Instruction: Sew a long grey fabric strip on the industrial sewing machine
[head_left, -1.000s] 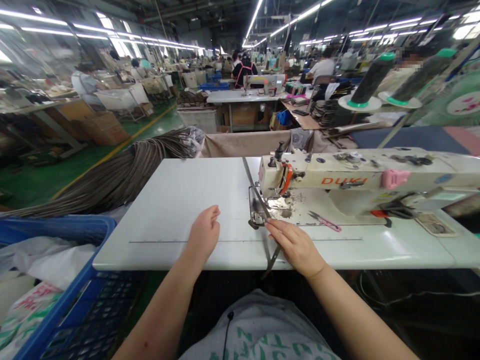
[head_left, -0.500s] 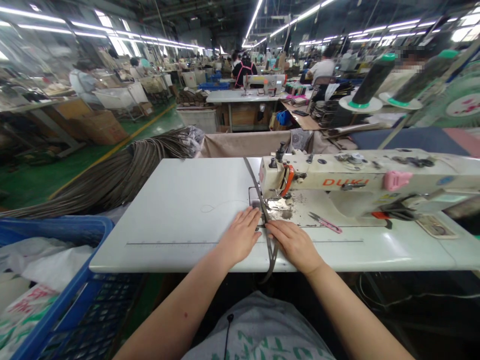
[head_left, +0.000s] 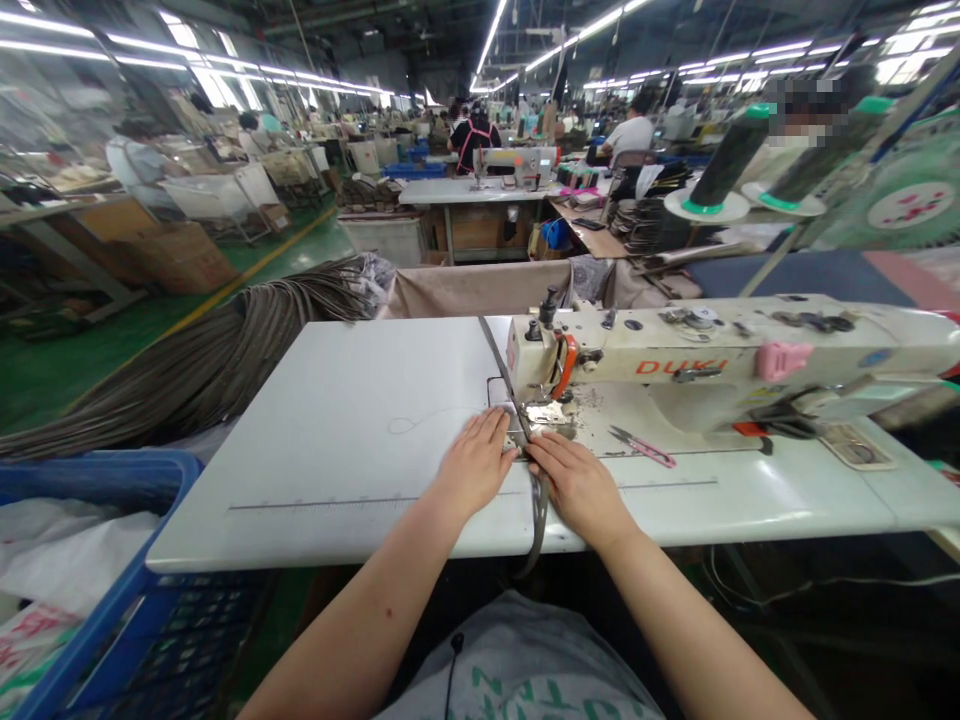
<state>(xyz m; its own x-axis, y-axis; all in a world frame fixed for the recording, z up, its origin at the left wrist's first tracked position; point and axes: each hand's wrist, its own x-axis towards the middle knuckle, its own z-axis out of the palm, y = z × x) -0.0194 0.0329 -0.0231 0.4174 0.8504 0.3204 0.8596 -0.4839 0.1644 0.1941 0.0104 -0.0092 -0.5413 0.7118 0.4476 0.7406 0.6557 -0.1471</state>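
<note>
A narrow grey-brown strap (head_left: pixel 539 525) runs under the needle area of the sewing machine (head_left: pixel 622 350) and hangs in a loop over the table's front edge. My left hand (head_left: pixel 474 462) lies flat on the tabletop, left of the strap, fingers stretched toward the presser foot. Just right of it, my right hand (head_left: pixel 581 485) has its fingers closed on the strap in front of the needle plate; its thumb is mostly hidden. Pink-handled thread snips (head_left: pixel 643 446) rest on the machine bed to the right.
A loose thread (head_left: pixel 401 426) curls on the white table (head_left: pixel 337 400). At the left stands a blue crate (head_left: pixel 161 490) with white bags. Behind it lies a big bundle of straps (head_left: pixel 187 350). Thread cones (head_left: pixel 727 160) stand behind the machine. Other people sit at stations farther back.
The camera view has turned slightly to the right. Both hands remain beside the needle area, and the strap has shifted a little, its front loop now looking narrower.
</note>
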